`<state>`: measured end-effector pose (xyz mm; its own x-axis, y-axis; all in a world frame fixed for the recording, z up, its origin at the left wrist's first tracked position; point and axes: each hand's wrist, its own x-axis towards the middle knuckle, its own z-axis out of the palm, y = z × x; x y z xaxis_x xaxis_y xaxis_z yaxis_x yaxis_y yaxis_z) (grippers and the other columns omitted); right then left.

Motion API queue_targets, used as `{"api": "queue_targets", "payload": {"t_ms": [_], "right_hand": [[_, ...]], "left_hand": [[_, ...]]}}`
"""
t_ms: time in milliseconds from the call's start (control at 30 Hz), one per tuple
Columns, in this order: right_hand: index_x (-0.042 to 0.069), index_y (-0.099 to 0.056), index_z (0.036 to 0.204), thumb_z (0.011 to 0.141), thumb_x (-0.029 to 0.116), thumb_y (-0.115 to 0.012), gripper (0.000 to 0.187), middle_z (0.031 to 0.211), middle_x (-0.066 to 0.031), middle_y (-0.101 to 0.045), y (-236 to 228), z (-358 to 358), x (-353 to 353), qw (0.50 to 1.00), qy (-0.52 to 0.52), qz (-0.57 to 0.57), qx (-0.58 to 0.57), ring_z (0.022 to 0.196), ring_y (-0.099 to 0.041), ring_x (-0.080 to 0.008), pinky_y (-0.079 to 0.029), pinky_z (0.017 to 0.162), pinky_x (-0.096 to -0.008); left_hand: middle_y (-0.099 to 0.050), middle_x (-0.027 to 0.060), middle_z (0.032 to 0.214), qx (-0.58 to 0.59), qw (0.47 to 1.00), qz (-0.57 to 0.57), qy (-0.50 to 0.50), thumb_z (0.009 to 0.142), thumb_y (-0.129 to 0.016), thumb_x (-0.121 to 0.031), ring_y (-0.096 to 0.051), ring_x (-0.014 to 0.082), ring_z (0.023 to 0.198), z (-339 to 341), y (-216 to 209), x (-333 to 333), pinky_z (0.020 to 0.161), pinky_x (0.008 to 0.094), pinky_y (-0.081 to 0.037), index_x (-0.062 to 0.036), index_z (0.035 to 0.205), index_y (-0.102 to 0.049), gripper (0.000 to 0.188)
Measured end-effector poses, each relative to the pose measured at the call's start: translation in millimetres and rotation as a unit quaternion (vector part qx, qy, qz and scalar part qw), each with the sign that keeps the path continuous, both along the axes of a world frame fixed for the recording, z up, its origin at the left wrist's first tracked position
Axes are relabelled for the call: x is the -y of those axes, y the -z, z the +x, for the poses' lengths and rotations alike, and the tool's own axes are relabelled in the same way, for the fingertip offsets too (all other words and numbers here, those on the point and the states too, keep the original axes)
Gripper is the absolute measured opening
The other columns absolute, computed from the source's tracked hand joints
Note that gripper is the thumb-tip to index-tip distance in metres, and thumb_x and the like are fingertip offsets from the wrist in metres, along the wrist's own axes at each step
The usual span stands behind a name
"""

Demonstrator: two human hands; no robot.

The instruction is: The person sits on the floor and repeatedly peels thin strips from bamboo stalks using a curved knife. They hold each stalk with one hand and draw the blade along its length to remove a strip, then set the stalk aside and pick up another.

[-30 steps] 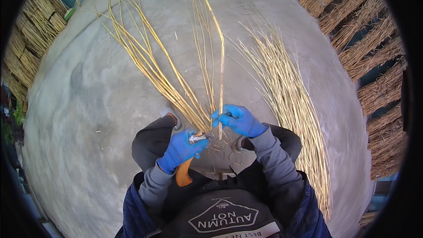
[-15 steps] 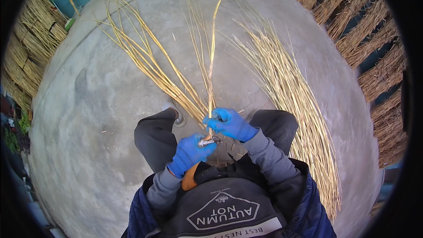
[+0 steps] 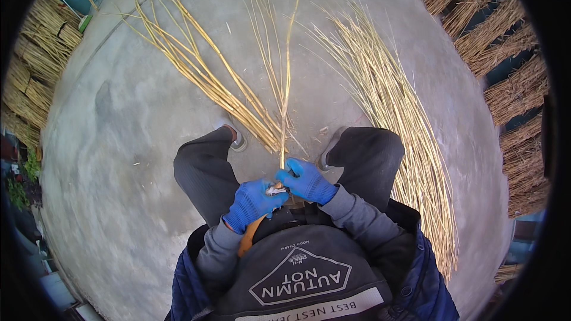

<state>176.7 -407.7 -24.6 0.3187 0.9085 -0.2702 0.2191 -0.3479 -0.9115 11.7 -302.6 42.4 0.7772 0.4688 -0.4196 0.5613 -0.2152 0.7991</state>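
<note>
Both of my hands wear blue knitted gloves and are close together in front of my lap. My right hand (image 3: 307, 180) is closed around the lower end of a long yellowish-tan stalk (image 3: 286, 92), which runs away from me across the floor and tapers at its far tip. Just left of it and slightly nearer, my left hand (image 3: 254, 203) is closed at the butt of the same stalk. A small whitish, metallic-looking piece (image 3: 275, 189) shows at its fingers; its kind is not clear. Beneath my left wrist an orange-brown piece (image 3: 251, 235) is partly hidden.
Several thicker yellow stalks (image 3: 208, 83) lie fanned out ahead-left, and thin ones (image 3: 264, 30) lie beside the held stalk. A large bundle of pale stalks (image 3: 398, 125) stretches along my right. More bundles line the left (image 3: 44, 59) and right (image 3: 505, 47) edges. Small chips dot the concrete floor (image 3: 131, 160).
My right hand has drawn nearer to my body with the stalk, whose tip has come closer too. My left hand stays beside it, nearly in place. My knees have shifted slightly.
</note>
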Motion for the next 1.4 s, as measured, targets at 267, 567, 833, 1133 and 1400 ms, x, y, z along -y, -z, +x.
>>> {"api": "queue_targets", "payload": {"t_ms": [267, 567, 833, 1133, 1400], "right_hand": [[0.002, -0.066, 0.087, 0.09, 0.035, -0.073, 0.034, 0.075, -0.0126, -0.065, 0, 52, -43, 0.994, 0.066, -0.003, -0.085, 0.067, -0.061, -0.0182, -0.051, 0.064, -0.0372], [0.004, -0.07, 0.096, 0.094, 0.032, -0.07, 0.028, 0.078, -0.0124, -0.068, -11, 18, -54, 0.984, 0.058, 0.073, -0.155, 0.072, -0.068, -0.0205, -0.054, 0.067, -0.0366], [0.009, -0.071, 0.09, 0.091, 0.036, -0.072, 0.027, 0.076, -0.0168, -0.067, -41, 0, -2, 0.974, 0.002, 0.097, 0.204, 0.071, -0.068, -0.0347, -0.053, 0.064, -0.0436], [0.013, -0.063, 0.075, 0.088, 0.026, -0.07, 0.02, 0.059, -0.0091, -0.054, -64, 36, 29, 0.893, -0.062, 0.149, 0.421, 0.054, -0.058, -0.0304, -0.045, 0.052, -0.0426], [0.011, -0.056, 0.069, 0.086, 0.026, -0.073, 0.029, 0.058, -0.0098, -0.052, -73, 61, 40, 0.867, 0.007, 0.129, 0.482, 0.054, -0.057, -0.0311, -0.045, 0.058, -0.0434]], "left_hand": [[-0.068, 0.0078, 0.061, -0.076, 0.997, -0.023, 0.024, 0.088, -0.076, -0.041, -0.071, 0.0182, 0.056, -1, 3, 1, 0.058, 0.0329, -0.055, -0.0046, 0.086, -0.073, 0.037], [-0.071, 0.0163, 0.073, 0.119, 0.982, 0.13, -0.067, 0.087, -0.078, -0.034, -0.073, 0.0214, 0.062, 10, 19, -39, 0.06, 0.0323, -0.057, 0.0015, 0.096, -0.074, 0.037], [-0.068, 0.0076, 0.076, 0.144, 0.957, -0.172, -0.184, 0.094, -0.074, -0.025, -0.067, 0.0142, 0.067, 40, 22, -49, 0.061, 0.0297, -0.054, 0.0057, 0.094, -0.071, 0.031], [-0.067, 0.0065, 0.086, 0.208, 0.917, -0.284, -0.19, 0.098, -0.069, -0.032, -0.067, 0.0132, 0.073, 78, 15, -106, 0.06, 0.0296, -0.06, 0.0021, 0.109, -0.07, 0.036], [-0.067, 0.0089, 0.083, 0.207, 0.914, -0.301, -0.176, 0.096, -0.073, -0.03, -0.067, 0.0158, 0.068, 131, 19, -50, 0.056, 0.0317, -0.06, 0.0032, 0.107, -0.07, 0.035]]}}
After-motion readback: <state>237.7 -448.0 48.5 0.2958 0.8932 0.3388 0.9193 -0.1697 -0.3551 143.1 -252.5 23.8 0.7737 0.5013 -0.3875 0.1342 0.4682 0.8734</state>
